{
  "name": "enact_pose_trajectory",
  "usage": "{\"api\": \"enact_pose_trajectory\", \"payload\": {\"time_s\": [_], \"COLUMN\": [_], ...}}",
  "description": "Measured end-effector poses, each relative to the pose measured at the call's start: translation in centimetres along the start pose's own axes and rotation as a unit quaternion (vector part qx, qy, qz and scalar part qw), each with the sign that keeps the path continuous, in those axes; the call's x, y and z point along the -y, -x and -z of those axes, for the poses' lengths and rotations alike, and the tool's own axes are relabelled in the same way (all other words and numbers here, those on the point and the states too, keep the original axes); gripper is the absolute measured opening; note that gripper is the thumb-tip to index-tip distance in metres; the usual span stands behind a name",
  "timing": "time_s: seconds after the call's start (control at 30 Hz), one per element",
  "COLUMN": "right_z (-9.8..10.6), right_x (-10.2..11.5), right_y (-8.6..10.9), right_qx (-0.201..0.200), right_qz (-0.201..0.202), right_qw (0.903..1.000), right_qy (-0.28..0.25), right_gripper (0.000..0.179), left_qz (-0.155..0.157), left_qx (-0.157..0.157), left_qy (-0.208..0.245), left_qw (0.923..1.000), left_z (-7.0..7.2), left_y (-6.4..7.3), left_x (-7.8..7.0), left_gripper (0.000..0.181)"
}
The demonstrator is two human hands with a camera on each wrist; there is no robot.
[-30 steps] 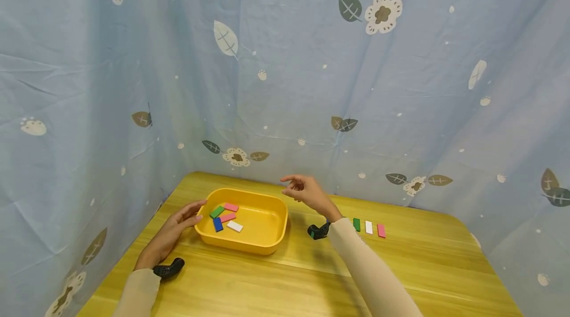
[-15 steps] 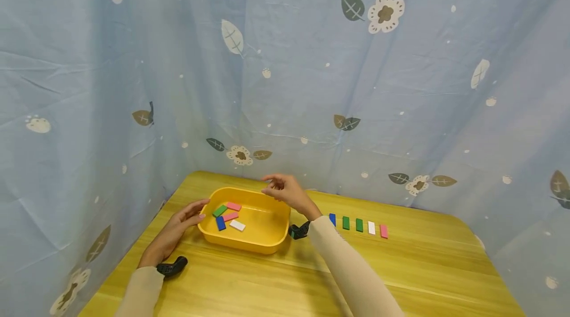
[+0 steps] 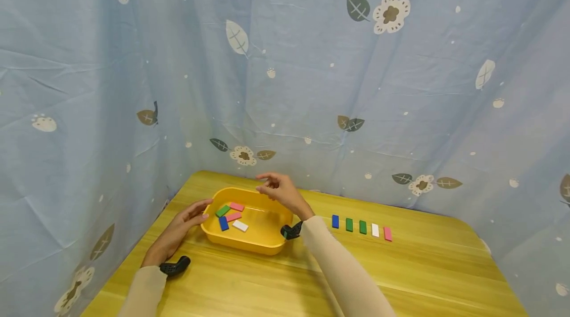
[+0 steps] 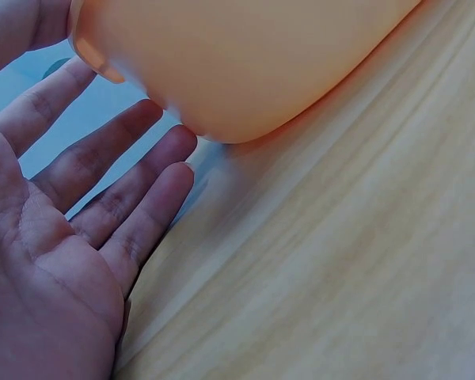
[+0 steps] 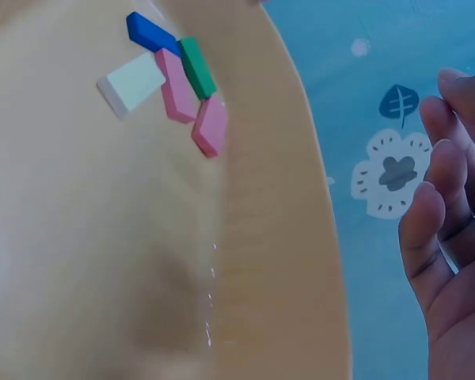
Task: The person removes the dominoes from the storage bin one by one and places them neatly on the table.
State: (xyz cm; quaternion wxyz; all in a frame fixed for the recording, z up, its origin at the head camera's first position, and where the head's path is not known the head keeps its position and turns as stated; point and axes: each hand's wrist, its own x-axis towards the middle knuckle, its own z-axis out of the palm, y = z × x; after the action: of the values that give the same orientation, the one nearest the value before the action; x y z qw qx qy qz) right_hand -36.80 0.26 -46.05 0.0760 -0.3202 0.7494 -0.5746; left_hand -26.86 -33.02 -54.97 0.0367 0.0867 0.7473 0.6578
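A yellow plastic basin (image 3: 242,247) sits on the table, with several small flat rectangular blocks in its left half: a green block (image 3: 222,210), a blue block (image 3: 223,223), a white block (image 3: 240,226) and two pink ones. My left hand (image 3: 180,228) rests at the basin's left rim, thumb and index fingertip at the edge. In the left wrist view its other fingers lie nearly straight beside the outer wall. Over the basin's back right corner hovers my right hand (image 3: 281,193), fingers loosely bent and holding nothing. The right wrist view shows its fingers beyond the rim.
To the right of the basin, a spaced row of blocks lies on the wooden table (image 3: 427,257): a blue block (image 3: 335,221), two green ones, a white block (image 3: 375,230) and a pink block (image 3: 388,234). A patterned blue curtain (image 3: 303,84) hangs behind and at the sides.
My right hand has moved left from beside the basin to over its back right corner, uncovering the blue and green blocks of the row. My left hand stays at the rim.
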Motion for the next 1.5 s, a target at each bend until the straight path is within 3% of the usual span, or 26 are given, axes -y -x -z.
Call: {"api": "enact_pose_trajectory", "payload": {"time_s": [0.33, 0.63, 0.73, 0.83, 0.93, 1.07, 1.3, 1.5], "right_z": [-1.4, -2.7, -3.0, -3.1, -3.2, -3.3, -3.6, -3.8], "right_x": [-0.8, -1.8, -1.9, -2.1, -2.4, -2.7, -2.9, -3.5], "right_y": [0.1, 0.2, 0.2, 0.2, 0.2, -0.1, -0.6, -1.0], "right_qx": [-0.011, 0.015, 0.041, 0.095, 0.166, 0.232, 0.251, 0.274], "right_qz": [-0.002, -0.018, -0.037, -0.062, -0.077, -0.086, -0.110, -0.086], "right_qw": [0.9998, 0.9995, 0.9984, 0.9926, 0.9780, 0.9604, 0.9525, 0.9489], "right_qy": [-0.019, -0.022, -0.006, 0.042, 0.100, 0.127, 0.133, 0.132], "right_gripper": [0.031, 0.033, 0.036, 0.036, 0.034, 0.034, 0.039, 0.042], "left_qz": [-0.009, -0.003, 0.001, 0.001, -0.001, -0.003, -0.002, 0.000], "left_qx": [0.003, 0.001, -0.002, -0.004, -0.004, -0.004, -0.006, -0.004], "left_qy": [0.000, 0.006, 0.008, 0.006, 0.005, 0.004, 0.001, 0.005], "left_qw": [1.0000, 1.0000, 1.0000, 1.0000, 1.0000, 1.0000, 1.0000, 1.0000], "left_z": [-0.2, -0.1, -0.1, -0.1, -0.1, 0.0, 0.2, 0.1], "left_y": [-0.5, -0.2, -0.1, -0.2, -0.4, -0.5, -0.5, -0.5], "left_x": [0.1, 0.1, 0.1, 0.1, 0.0, -0.1, -0.1, -0.1], "left_gripper": [0.056, 0.056, 0.057, 0.057, 0.056, 0.055, 0.055, 0.057]}}
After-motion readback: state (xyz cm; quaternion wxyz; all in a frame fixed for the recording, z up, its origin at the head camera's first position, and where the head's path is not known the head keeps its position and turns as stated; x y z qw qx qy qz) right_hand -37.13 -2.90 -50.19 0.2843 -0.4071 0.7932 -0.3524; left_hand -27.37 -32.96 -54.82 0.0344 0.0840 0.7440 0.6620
